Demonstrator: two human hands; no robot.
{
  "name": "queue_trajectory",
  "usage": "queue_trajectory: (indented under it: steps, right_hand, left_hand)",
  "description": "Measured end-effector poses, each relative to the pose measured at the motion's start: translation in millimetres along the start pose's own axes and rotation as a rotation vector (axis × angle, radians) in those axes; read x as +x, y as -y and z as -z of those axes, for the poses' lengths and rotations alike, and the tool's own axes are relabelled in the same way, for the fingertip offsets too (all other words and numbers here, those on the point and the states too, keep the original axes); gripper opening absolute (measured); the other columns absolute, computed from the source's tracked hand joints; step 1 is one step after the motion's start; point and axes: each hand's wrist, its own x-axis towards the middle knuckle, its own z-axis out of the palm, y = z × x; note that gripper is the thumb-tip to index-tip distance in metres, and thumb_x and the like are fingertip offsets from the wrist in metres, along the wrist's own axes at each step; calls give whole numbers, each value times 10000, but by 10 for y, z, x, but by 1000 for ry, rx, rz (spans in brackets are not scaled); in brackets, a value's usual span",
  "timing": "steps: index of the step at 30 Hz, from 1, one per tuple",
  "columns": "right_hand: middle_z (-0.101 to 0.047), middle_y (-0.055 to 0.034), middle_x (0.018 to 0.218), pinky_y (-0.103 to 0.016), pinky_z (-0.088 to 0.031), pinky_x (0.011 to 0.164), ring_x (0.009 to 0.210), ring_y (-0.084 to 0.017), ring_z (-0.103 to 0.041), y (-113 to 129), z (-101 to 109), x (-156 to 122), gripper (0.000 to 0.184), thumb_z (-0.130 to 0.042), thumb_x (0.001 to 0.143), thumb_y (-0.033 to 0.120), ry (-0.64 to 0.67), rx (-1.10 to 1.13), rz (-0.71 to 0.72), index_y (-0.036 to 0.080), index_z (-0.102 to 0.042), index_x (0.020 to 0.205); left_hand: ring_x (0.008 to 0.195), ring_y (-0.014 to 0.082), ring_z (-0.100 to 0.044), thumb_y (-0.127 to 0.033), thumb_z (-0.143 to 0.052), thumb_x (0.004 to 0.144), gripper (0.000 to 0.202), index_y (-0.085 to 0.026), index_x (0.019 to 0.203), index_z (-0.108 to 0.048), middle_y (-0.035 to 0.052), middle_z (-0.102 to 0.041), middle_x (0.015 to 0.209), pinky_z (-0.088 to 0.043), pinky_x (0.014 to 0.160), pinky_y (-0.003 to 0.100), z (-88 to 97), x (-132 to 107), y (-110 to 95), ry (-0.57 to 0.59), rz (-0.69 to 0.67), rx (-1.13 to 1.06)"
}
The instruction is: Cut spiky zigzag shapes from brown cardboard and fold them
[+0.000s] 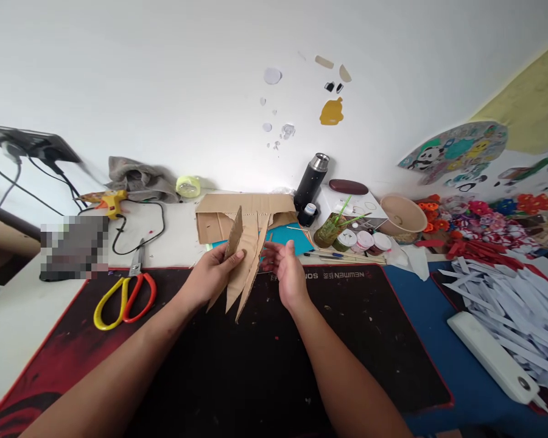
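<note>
Pinched between the thumb and fingers of my left hand [217,271] are several cut cardboard pieces [246,261], held upright above the dark desk mat [347,340]. They have pointed lower ends and fan apart slightly. Just right of them, my right hand [291,274] is open, thumb up and fingers spread toward the cardboard; whether its fingertips touch the nearest piece I cannot tell. Behind the hands sits a larger folded cardboard sheet [214,222] with a ragged cut edge. Blue paper [287,237] shows beneath it.
Scissors [130,298] with yellow and red handles lie at left, near a yellow glue gun [114,204] with its cord. A black flask [311,179], small paint jars [347,239] and a bowl [402,216] stand behind. White paper strips [506,316] and a white power-bank-like device [491,356] occupy the right.
</note>
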Motion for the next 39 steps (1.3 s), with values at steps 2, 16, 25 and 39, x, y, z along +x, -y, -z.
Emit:
queue_trajectory:
  steps: [2,16,25,39]
  right_hand:
    - [-812,-99,982,-359,-542,687,820,-256,-729,14,-20,-35,750,-527,925,901,58,-56,33,215,-796,1071]
    - [-605,46,605,-271,-447,411,426,-151,-563,-181,-77,-79,432,-766,837,635,16,-298,-105,226,-628,868]
    - [-624,29,558,-260,-501,442,439,-150,-600,-20,-27,-32,481,-820,810,647,-52,-104,-72,207,-626,822]
    - [-665,-23,501,-252,-542,477,491,-206,-720,-106,-40,-51,511,-761,868,680,78,-179,-175,199,-625,765]
  left_hand:
    - [1007,331,-765,-691,-778,838,579,-209,1151,-705,72,-819,1050,-601,927,450,20,7,10,2,-19,85]
    - [791,329,-728,-454,-355,1076,464,-146,1282,-635,144,-776,865,-489,695,379,-9,-42,-15,-24,-191,1135]
    - [860,295,-726,-604,-443,1040,498,-220,1095,-755,78,-803,949,-510,787,376,199,-85,-291,49,-170,994]
    - [769,297,-718,-472,-438,1018,401,-255,1007,-774,94,-794,845,-463,713,357,252,-53,-223,-61,-257,1206]
